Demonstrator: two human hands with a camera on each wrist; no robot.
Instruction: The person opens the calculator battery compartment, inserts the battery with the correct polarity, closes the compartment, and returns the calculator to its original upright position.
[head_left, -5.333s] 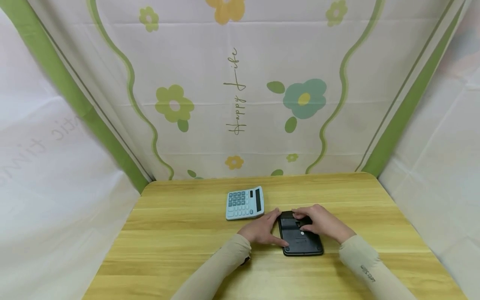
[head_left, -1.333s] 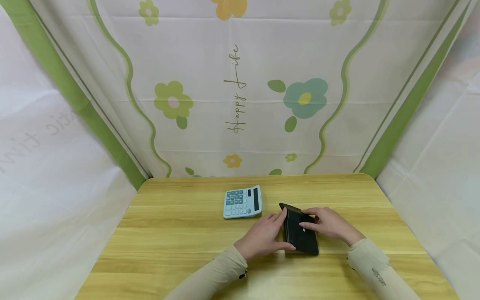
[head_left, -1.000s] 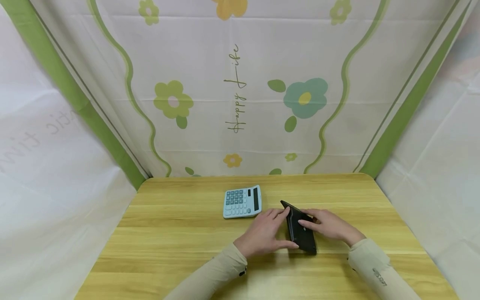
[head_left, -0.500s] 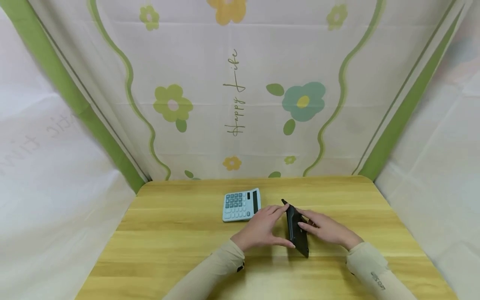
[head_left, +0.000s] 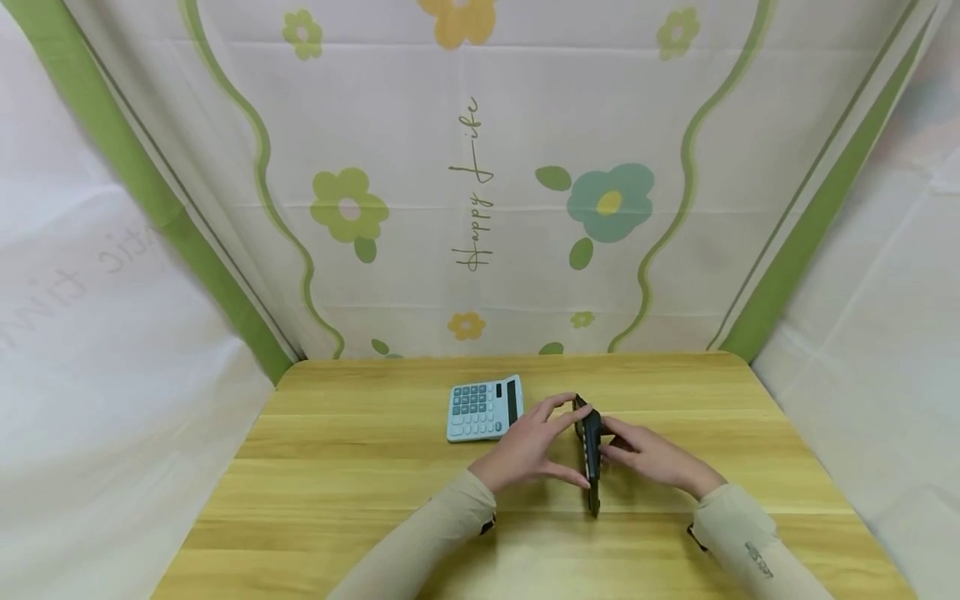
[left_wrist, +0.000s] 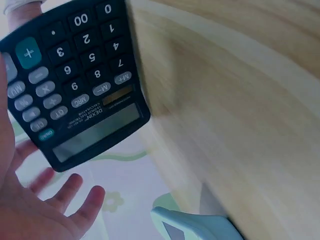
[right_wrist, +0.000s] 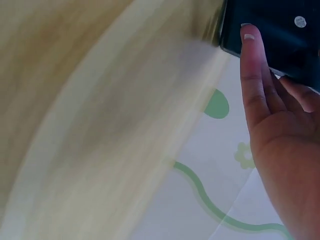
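Note:
A black calculator [head_left: 590, 454] stands on its long edge on the wooden table, seen nearly edge-on in the head view. Its keys and display [left_wrist: 97, 132] face the left wrist camera. My left hand [head_left: 525, 450] grips the upper edge, with the thumb toward the near end and the forefinger toward the far end; its other fingers [left_wrist: 90, 200] spread free beside the display end. Against the dark back cover [right_wrist: 280, 30], which bears a small round white sticker [right_wrist: 300, 22], rest the straight fingers of my right hand [head_left: 648, 454].
A light blue calculator [head_left: 483, 410] lies face up on the table [head_left: 360, 467], just beyond my left hand. Behind the table's far edge hangs a white cloth [head_left: 405, 133] printed with flowers, and more cloth encloses both sides.
The black calculator lay face down about five seconds ago. It has since tipped up onto its long edge, its key side turning toward my left hand. The light blue calculator stays put.

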